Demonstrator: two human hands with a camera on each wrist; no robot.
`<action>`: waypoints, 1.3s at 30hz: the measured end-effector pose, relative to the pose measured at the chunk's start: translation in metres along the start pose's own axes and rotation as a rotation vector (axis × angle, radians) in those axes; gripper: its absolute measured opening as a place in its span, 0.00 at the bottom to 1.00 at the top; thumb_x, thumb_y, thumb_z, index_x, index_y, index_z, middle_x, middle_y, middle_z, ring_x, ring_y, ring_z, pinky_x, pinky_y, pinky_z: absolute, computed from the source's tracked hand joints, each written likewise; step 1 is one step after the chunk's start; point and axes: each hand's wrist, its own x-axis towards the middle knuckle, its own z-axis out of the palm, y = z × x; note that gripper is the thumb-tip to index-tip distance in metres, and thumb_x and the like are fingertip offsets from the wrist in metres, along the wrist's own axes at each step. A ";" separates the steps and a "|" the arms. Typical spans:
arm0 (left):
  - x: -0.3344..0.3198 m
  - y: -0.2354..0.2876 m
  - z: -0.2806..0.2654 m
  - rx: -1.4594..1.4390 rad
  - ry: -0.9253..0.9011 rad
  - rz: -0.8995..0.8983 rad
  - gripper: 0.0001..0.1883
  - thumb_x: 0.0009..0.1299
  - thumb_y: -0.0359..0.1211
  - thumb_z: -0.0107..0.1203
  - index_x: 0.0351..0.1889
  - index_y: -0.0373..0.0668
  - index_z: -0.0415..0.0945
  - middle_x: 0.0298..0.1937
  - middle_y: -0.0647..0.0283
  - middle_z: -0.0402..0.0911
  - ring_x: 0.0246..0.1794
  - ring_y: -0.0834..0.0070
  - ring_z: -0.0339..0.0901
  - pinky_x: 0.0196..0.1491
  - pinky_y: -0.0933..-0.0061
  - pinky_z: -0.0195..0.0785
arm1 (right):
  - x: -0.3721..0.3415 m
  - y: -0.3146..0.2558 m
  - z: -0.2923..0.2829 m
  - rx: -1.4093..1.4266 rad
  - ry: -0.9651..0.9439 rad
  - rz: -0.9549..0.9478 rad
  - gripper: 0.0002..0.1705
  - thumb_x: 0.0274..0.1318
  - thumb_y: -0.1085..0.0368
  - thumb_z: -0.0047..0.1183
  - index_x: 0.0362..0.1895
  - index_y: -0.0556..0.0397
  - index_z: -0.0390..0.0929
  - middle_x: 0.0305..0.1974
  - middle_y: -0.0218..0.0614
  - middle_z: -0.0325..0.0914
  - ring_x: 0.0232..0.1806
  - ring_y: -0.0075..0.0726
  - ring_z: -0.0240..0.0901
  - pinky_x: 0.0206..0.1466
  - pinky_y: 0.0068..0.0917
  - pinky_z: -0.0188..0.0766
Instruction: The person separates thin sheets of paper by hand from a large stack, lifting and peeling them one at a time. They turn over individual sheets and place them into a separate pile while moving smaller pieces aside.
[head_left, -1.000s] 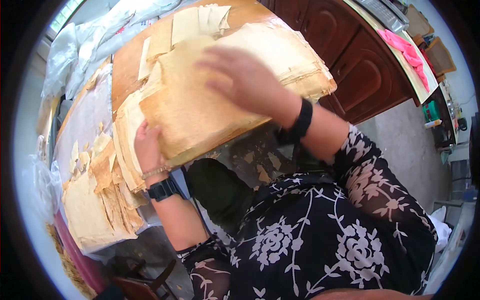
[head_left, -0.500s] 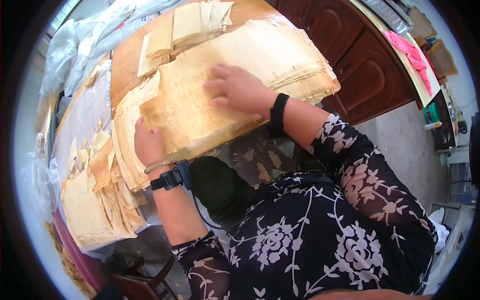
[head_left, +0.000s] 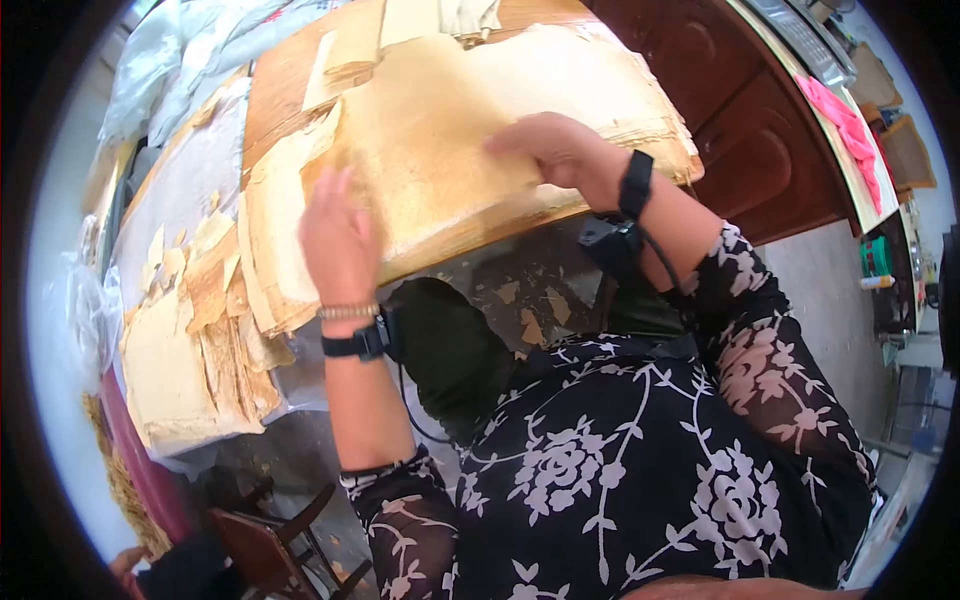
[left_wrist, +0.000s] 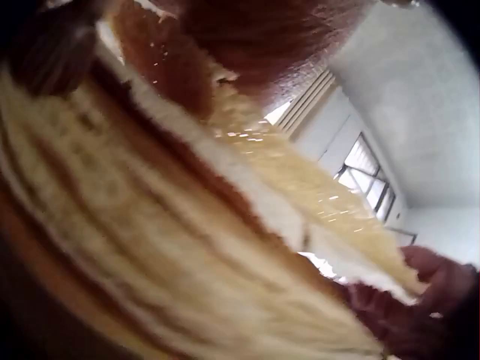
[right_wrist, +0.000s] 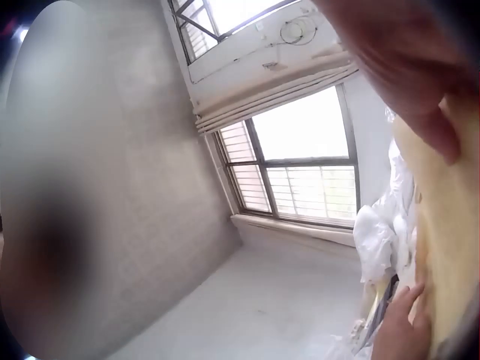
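Observation:
A thin yellow-tan sheet [head_left: 430, 135], its near edge raised, lies over a thick stack of similar sheets [left_wrist: 172, 240] at the table's front edge. My left hand [head_left: 342, 240] pinches the sheet by its left side; in the left wrist view its fingers [left_wrist: 165, 64] are at the sheet's edge. At the near right side my right hand [head_left: 565, 155] grips the sheet, with the thumb [right_wrist: 442, 139] over its surface in the right wrist view. The sheet's near right part is blurred. A paler stack [head_left: 590, 85] extends beyond my right hand.
Torn sheets and flakes [head_left: 195, 330] are piled at the left on clear plastic. Folded pieces [head_left: 410, 20] lie at the back of the wooden table [head_left: 275, 100]. Dark red cabinets [head_left: 760, 150] stand at the right. Scraps [head_left: 530, 325] are on the floor below, and a wooden chair [head_left: 270, 550] stands lower left.
My right hand has swept over the sheet, then shifted right to its near right edge. The left hand has moved slightly up and right. The sheet's near edge has come up.

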 end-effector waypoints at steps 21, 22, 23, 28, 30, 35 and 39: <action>-0.018 0.160 0.036 0.324 -0.154 0.140 0.07 0.66 0.34 0.56 0.29 0.46 0.83 0.25 0.62 0.81 0.32 0.64 0.82 0.31 0.58 0.74 | -0.042 0.048 0.002 -1.404 0.104 -0.931 0.20 0.55 0.65 0.58 0.54 0.42 0.83 0.57 0.33 0.82 0.56 0.44 0.79 0.60 0.40 0.75; -0.012 0.165 0.017 0.331 -0.158 0.143 0.07 0.66 0.34 0.56 0.29 0.46 0.83 0.25 0.62 0.81 0.32 0.64 0.82 0.31 0.58 0.74 | -0.039 0.049 -0.005 -1.396 0.105 -0.932 0.20 0.55 0.65 0.58 0.54 0.42 0.83 0.57 0.33 0.82 0.56 0.44 0.79 0.60 0.40 0.75; -0.007 0.166 -0.006 0.217 -0.267 0.195 0.07 0.67 0.34 0.57 0.33 0.46 0.84 0.28 0.59 0.84 0.33 0.62 0.84 0.33 0.57 0.75 | -0.040 0.050 -0.016 -1.382 0.077 -0.943 0.18 0.56 0.65 0.56 0.52 0.40 0.83 0.55 0.31 0.82 0.55 0.44 0.79 0.59 0.40 0.75; 0.057 0.089 -0.003 0.097 -0.186 0.597 0.20 0.68 0.25 0.53 0.57 0.50 0.80 0.59 0.57 0.83 0.66 0.62 0.75 0.68 0.51 0.61 | -0.032 0.031 -0.067 -1.511 0.051 -1.052 0.18 0.55 0.67 0.55 0.50 0.37 0.85 0.53 0.28 0.83 0.55 0.44 0.79 0.58 0.40 0.76; 0.065 0.061 0.006 0.110 -0.144 0.668 0.15 0.69 0.26 0.50 0.50 0.48 0.83 0.47 0.58 0.84 0.56 0.61 0.78 0.62 0.58 0.67 | -0.030 0.025 -0.081 -1.521 0.112 -1.026 0.19 0.54 0.68 0.55 0.50 0.38 0.86 0.55 0.30 0.82 0.57 0.44 0.78 0.62 0.40 0.74; 0.049 0.070 -0.013 0.109 -0.428 0.500 0.17 0.65 0.25 0.55 0.51 0.46 0.82 0.44 0.57 0.81 0.53 0.57 0.78 0.59 0.57 0.69 | -0.058 0.033 -0.093 -1.468 0.031 -0.983 0.35 0.45 0.66 0.67 0.63 0.37 0.78 0.68 0.39 0.73 0.70 0.49 0.67 0.73 0.44 0.65; 0.039 0.068 -0.012 0.040 -0.284 0.427 0.15 0.61 0.24 0.59 0.47 0.45 0.81 0.43 0.58 0.80 0.51 0.57 0.78 0.57 0.56 0.69 | -0.084 0.044 -0.074 -1.475 -0.152 -0.997 0.50 0.37 0.69 0.72 0.71 0.34 0.69 0.73 0.38 0.66 0.77 0.49 0.59 0.77 0.44 0.62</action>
